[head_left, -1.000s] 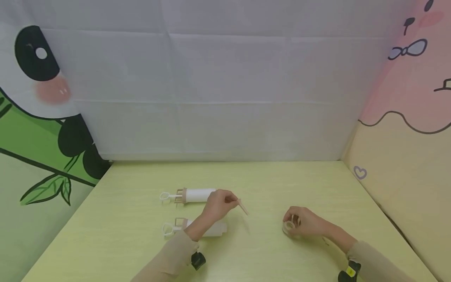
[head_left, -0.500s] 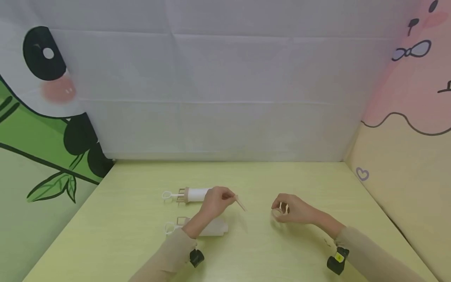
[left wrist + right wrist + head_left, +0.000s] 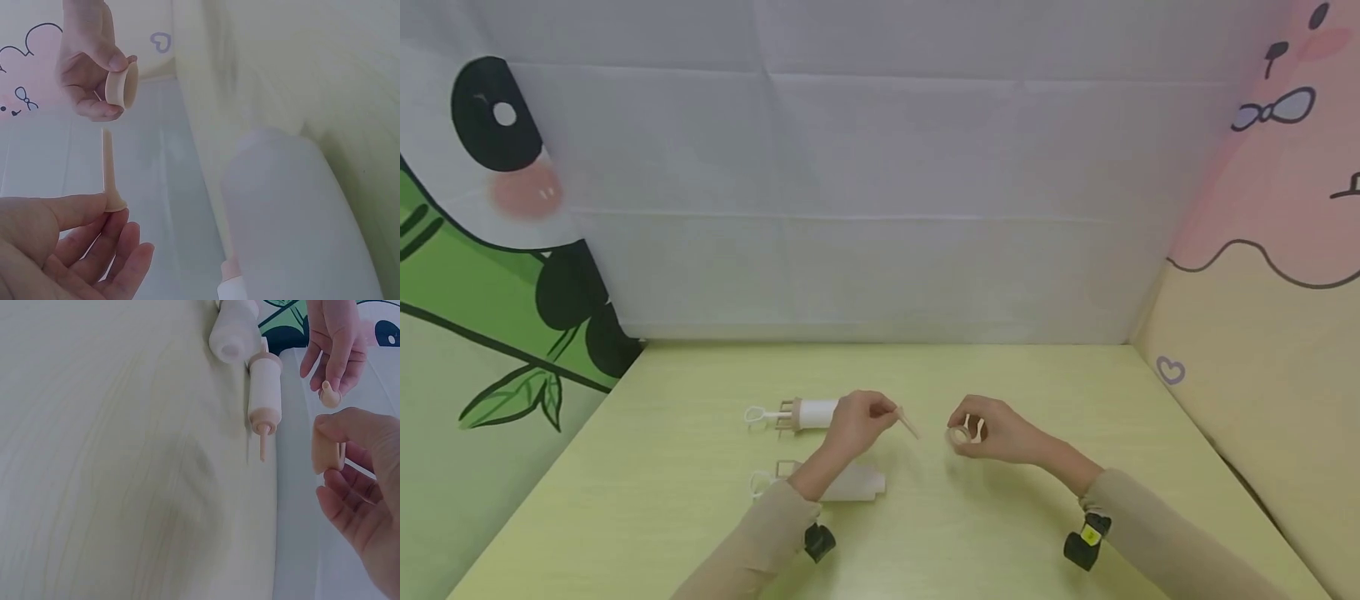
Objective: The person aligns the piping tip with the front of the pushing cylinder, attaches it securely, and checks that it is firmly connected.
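My left hand (image 3: pixel 861 421) pinches the flared base of a thin beige nozzle (image 3: pixel 109 162) between thumb and fingertips, its narrow tube pointing toward the other hand. A short beige screw ring (image 3: pixel 322 450) is gripped at its edge by the thumb and fingers of my right hand (image 3: pixel 1003 432). The two parts are apart, both raised over the table. Left of the hands lie two white syringes with beige collars and loop-handled plungers. The far syringe (image 3: pixel 265 390) has a ring and nozzle on its end; the near syringe (image 3: pixel 861 483) ends in a bare white neck, its barrel partly hidden by my left forearm.
The pale yellow tabletop (image 3: pixel 1000 542) runs back to a white cloth screen (image 3: pixel 880 208). Side panels with cartoon drawings flank it. A black camera is strapped at each wrist.
My right hand has lifted the ring and carried it leftward and away from me, toward the nozzle. The left hand has shifted only slightly and still pinches the nozzle.
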The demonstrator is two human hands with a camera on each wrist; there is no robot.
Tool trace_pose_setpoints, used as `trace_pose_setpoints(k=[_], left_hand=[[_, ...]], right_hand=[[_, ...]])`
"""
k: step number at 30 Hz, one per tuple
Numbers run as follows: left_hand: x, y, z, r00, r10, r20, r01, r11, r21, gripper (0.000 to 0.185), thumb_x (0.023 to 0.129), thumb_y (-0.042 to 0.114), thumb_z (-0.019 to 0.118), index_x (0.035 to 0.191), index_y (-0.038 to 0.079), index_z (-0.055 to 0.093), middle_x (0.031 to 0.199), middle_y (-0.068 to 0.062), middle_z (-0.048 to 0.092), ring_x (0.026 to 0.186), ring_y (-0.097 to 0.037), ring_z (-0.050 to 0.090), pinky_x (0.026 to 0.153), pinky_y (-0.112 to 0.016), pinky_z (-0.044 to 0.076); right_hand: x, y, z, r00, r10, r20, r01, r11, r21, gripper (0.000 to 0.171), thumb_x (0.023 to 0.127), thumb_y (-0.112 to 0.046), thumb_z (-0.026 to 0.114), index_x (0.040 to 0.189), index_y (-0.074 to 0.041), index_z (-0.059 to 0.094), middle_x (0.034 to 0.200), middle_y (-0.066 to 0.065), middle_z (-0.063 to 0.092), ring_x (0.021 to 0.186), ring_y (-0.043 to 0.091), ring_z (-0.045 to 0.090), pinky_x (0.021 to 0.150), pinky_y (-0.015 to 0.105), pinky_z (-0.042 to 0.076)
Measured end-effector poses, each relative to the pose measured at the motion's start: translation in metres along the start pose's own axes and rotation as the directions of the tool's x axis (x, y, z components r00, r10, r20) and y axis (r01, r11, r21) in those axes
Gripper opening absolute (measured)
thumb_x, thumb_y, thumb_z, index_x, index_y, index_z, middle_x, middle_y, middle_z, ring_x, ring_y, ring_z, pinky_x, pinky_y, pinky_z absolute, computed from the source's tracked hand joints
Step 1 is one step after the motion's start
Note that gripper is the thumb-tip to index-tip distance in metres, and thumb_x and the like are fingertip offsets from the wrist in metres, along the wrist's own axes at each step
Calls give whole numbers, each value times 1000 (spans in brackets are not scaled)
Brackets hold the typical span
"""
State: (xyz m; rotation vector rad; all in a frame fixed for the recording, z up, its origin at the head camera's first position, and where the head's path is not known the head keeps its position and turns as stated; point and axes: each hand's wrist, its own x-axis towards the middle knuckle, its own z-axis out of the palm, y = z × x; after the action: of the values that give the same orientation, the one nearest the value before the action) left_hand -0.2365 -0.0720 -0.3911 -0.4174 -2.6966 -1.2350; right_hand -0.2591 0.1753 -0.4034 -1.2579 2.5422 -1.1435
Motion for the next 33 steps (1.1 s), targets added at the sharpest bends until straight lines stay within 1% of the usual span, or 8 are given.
trace_pose_setpoints(k=[4, 8, 11, 13, 15, 20, 25, 33], left_hand=[[1, 1, 0, 1000, -11, -19, 11, 1000, 4, 9, 83, 15, 66, 82, 7, 70, 78, -4, 68, 71, -16, 62, 61, -27, 50], [3, 1, -2, 999, -24, -36, 24, 1000, -9, 8, 82, 13, 66, 82, 6, 70, 78, -5, 68, 71, -17, 63, 62, -27, 51], [4, 1, -3, 998, -42, -41, 41, 999, -27, 8, 83, 13, 66, 82, 6, 70, 78, -5, 68, 70, -16, 63, 60, -26, 50], [5, 2, -4, 998, -54, -45, 53, 998, -37, 9, 83, 14, 66, 82, 6, 70, 77, -5, 68, 70, -16, 63, 59, -25, 50], [6, 3, -5, 997, -51, -52, 49, 998, -37, 9, 83, 14, 66, 82, 6, 70, 77, -6, 68, 69, -16, 64, 58, -25, 50], [7, 4, -6, 996, -43, -73, 41, 999, -33, 10, 83, 15, 66, 83, 6, 70, 78, -6, 69, 70, -17, 64, 59, -26, 51], [7, 5, -6, 996, -46, -79, 43, 998, -46, 11, 84, 16, 65, 84, 6, 70, 79, -6, 69, 71, -18, 64, 60, -28, 51], [5, 6, -4, 994, -50, -96, 43, 996, -74, 11, 84, 16, 64, 84, 6, 70, 79, -6, 68, 73, -18, 64, 64, -30, 52]], right_hand=[[8, -6, 5, 998, -54, -35, 53, 999, -8, 22, 78, -12, 71, 97, -11, 59, 90, 2, 56, 71, 18, 52, 54, 26, 48], [16, -9, 10, 993, -78, -89, 77, 997, -23, 24, 77, -11, 72, 97, -14, 59, 91, -2, 55, 71, 17, 53, 54, 24, 48], [21, -11, 13, 987, -99, -129, 97, 995, -23, 25, 76, -10, 72, 97, -14, 59, 91, 2, 56, 72, 16, 53, 54, 24, 49], [25, -12, 15, 981, -117, -153, 116, 993, -17, 24, 76, -10, 72, 97, -13, 59, 91, 5, 56, 72, 16, 53, 53, 25, 49], [28, -12, 18, 975, -135, -176, 134, 991, -13, 23, 77, -10, 72, 97, -12, 60, 91, 7, 56, 72, 16, 53, 53, 26, 49], [33, -13, 23, 955, -170, -242, 171, 985, -17, 20, 78, -11, 70, 96, -12, 61, 89, 5, 56, 71, 16, 54, 51, 26, 49], [37, -14, 27, 941, -174, -290, 170, 985, -38, 21, 78, -10, 70, 96, -12, 60, 91, 3, 56, 71, 15, 55, 52, 26, 49], [39, -14, 32, 938, -127, -324, 127, 992, -21, 26, 76, -9, 73, 98, -13, 60, 91, 0, 56, 72, 19, 56, 53, 24, 50]])
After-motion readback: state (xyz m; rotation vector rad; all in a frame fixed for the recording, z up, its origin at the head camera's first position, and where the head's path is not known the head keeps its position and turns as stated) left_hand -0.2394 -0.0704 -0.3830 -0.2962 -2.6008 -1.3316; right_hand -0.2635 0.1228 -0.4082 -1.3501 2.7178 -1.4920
